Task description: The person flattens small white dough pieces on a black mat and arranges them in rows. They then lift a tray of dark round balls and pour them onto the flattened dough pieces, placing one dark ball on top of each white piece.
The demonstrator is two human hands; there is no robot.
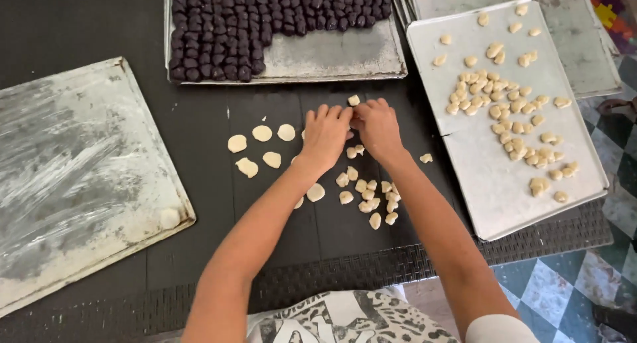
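Between three metal trays [345, 58], both hands' fingers [342, 114] pinch one dough piece [353, 100] amid scattered dough rounds [262, 133].

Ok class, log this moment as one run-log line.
left hand + right hand: pinching dough piece | dough discs: mat | right tray: shaped pieces

Tray of dark pieces [332, 58]: top cut by frame edge. Floured tray [73, 177]: left corner out of frame. Left hand [325, 134] and right hand [377, 127]: fingertips meet, item between them concealed. Dough discs [298, 158] partly under left wrist.
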